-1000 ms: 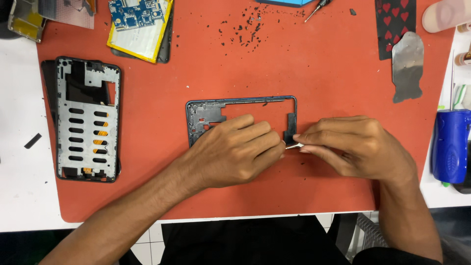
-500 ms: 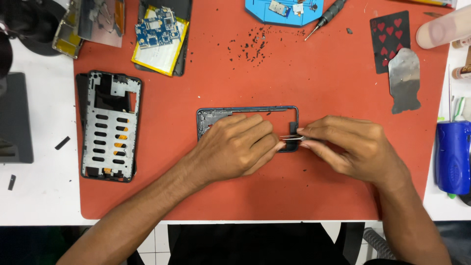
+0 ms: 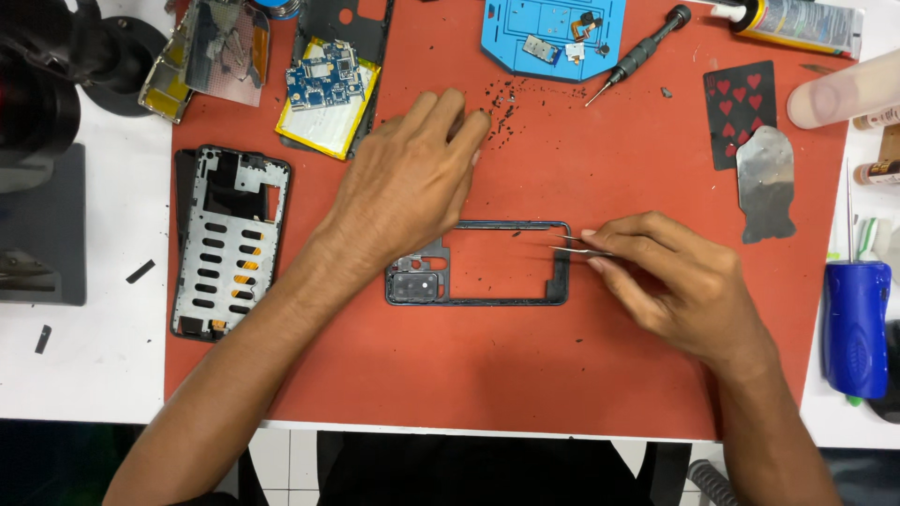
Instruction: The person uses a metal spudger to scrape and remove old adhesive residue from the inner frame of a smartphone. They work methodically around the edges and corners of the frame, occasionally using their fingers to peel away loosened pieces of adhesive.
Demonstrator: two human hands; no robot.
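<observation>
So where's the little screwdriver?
In the head view, the screwdriver lies at the top of the red mat, right beside the blue tray.

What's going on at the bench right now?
A person is working on a taken-apart phone over a red mat. The right hand pinches tweezers whose tips sit over the right end of a dark phone frame lying flat mid-mat. The left hand reaches up past the frame, fingers spread near black specks of debris. A metal mid-plate lies at the left, a circuit board on a yellow battery above it.
</observation>
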